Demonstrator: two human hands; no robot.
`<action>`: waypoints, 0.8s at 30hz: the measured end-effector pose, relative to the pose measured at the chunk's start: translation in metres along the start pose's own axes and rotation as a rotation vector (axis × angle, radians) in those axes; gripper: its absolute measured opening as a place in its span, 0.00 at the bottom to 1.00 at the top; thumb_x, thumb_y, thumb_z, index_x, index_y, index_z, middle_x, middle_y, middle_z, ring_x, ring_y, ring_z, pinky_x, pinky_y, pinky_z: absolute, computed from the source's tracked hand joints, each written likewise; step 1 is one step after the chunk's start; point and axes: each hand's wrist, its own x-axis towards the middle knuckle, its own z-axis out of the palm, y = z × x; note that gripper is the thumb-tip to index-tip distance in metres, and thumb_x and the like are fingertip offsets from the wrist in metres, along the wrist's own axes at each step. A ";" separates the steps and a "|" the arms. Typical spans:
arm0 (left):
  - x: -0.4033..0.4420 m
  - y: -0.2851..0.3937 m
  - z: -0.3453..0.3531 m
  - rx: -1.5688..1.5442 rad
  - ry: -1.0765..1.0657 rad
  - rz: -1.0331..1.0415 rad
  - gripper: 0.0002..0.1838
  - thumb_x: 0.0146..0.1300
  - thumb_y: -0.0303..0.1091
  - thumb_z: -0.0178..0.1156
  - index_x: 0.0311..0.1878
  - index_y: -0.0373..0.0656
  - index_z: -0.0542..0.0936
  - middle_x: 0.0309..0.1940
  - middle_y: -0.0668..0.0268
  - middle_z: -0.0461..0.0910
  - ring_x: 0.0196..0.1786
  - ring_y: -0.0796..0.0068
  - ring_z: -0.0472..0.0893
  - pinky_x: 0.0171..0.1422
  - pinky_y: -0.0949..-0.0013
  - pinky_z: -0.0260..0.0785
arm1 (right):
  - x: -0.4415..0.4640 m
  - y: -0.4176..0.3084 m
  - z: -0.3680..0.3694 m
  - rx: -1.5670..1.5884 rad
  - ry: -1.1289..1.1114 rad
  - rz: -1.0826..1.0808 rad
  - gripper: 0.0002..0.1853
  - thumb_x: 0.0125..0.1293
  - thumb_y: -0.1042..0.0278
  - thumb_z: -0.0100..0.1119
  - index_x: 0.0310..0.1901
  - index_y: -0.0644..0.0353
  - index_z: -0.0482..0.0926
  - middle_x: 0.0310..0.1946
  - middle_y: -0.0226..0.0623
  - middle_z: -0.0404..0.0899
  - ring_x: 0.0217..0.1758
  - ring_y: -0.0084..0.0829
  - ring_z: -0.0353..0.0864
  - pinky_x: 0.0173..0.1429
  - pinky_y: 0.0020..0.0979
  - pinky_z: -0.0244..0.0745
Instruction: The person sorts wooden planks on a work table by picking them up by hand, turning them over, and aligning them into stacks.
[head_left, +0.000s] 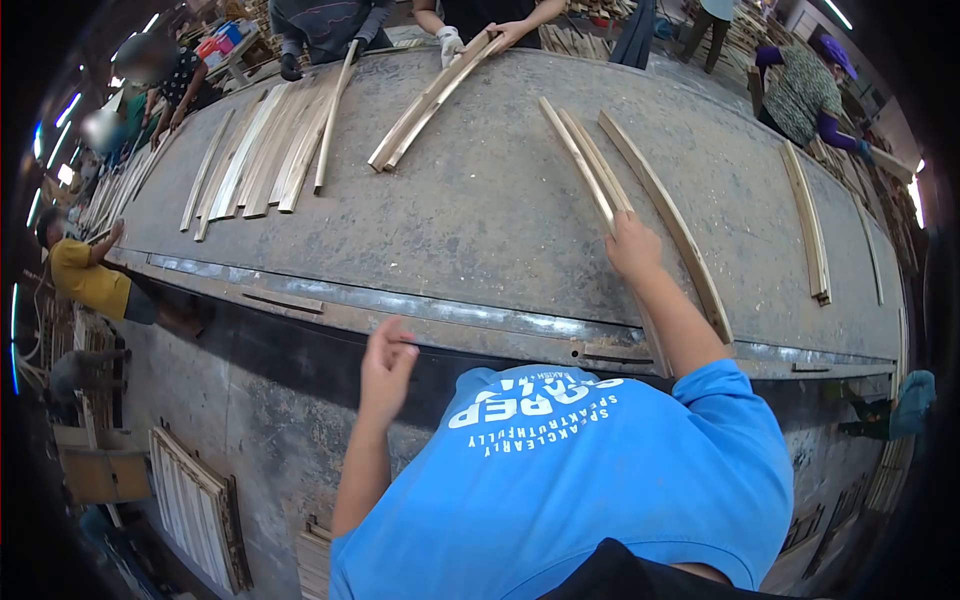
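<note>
My right hand [634, 246] is closed around a pair of long wooden strips [583, 160] lying side by side on the big grey table [450, 230]. Their lower ends run under my forearm toward the table's near edge. Just right of that hand lies another wooden strip [672, 212], apart from the pair. My left hand [388, 365] hovers near the table's front edge, empty, its fingers loosely bent and apart.
Across the table, a person's gloved hand [450, 45] and bare hand hold two strips [430, 105]. A row of strips [262, 150] lies at the left, more strips [806, 225] at the right. A metal band [400, 298] runs along the front edge. Several people stand around.
</note>
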 end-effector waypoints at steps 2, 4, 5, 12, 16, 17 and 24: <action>-0.030 -0.015 0.011 0.260 -0.048 0.109 0.25 0.64 0.23 0.63 0.66 0.38 0.75 0.52 0.58 0.81 0.50 0.72 0.81 0.57 0.69 0.75 | 0.003 0.014 0.017 -0.032 0.023 -0.023 0.15 0.62 0.62 0.66 0.47 0.60 0.77 0.56 0.47 0.80 0.55 0.53 0.84 0.54 0.53 0.81; -0.063 -0.029 0.006 0.637 -0.163 0.326 0.29 0.57 0.24 0.67 0.64 0.41 0.77 0.55 0.53 0.80 0.57 0.50 0.80 0.65 0.54 0.73 | -0.002 0.025 0.024 -0.067 0.037 -0.040 0.16 0.61 0.63 0.65 0.49 0.60 0.78 0.60 0.44 0.78 0.59 0.51 0.82 0.55 0.51 0.82; -0.083 -0.039 -0.002 0.745 -0.209 0.356 0.29 0.58 0.27 0.67 0.65 0.42 0.77 0.58 0.52 0.78 0.61 0.48 0.78 0.66 0.51 0.71 | -0.007 0.028 0.024 -0.198 0.192 -0.117 0.23 0.60 0.64 0.67 0.56 0.58 0.76 0.61 0.44 0.77 0.63 0.50 0.80 0.57 0.50 0.82; -0.170 -0.109 -0.024 0.382 -0.342 -0.065 0.28 0.67 0.34 0.62 0.70 0.43 0.73 0.62 0.55 0.78 0.62 0.50 0.79 0.65 0.50 0.71 | -0.024 0.028 0.002 0.004 -0.200 0.198 0.61 0.55 0.63 0.77 0.84 0.41 0.42 0.64 0.49 0.74 0.65 0.52 0.79 0.60 0.50 0.82; -0.137 -0.170 -0.005 0.366 -0.424 0.321 0.29 0.70 0.37 0.60 0.72 0.42 0.69 0.70 0.53 0.72 0.70 0.48 0.73 0.74 0.47 0.66 | -0.021 0.030 0.010 -0.005 -0.157 0.222 0.60 0.57 0.61 0.76 0.84 0.44 0.42 0.65 0.50 0.73 0.63 0.52 0.80 0.61 0.50 0.81; -0.127 -0.168 0.001 0.599 -0.443 0.503 0.29 0.70 0.38 0.60 0.72 0.42 0.69 0.71 0.53 0.70 0.72 0.48 0.70 0.77 0.46 0.63 | -0.021 0.030 0.012 -0.019 -0.140 0.225 0.60 0.58 0.61 0.76 0.83 0.46 0.42 0.64 0.50 0.73 0.63 0.52 0.80 0.61 0.50 0.81; -0.110 -0.170 0.006 0.668 -0.595 0.667 0.28 0.68 0.39 0.61 0.70 0.43 0.73 0.70 0.49 0.70 0.75 0.43 0.66 0.81 0.45 0.58 | -0.022 0.036 0.019 -0.052 -0.126 0.201 0.57 0.59 0.60 0.75 0.83 0.55 0.45 0.66 0.48 0.72 0.64 0.50 0.79 0.62 0.48 0.81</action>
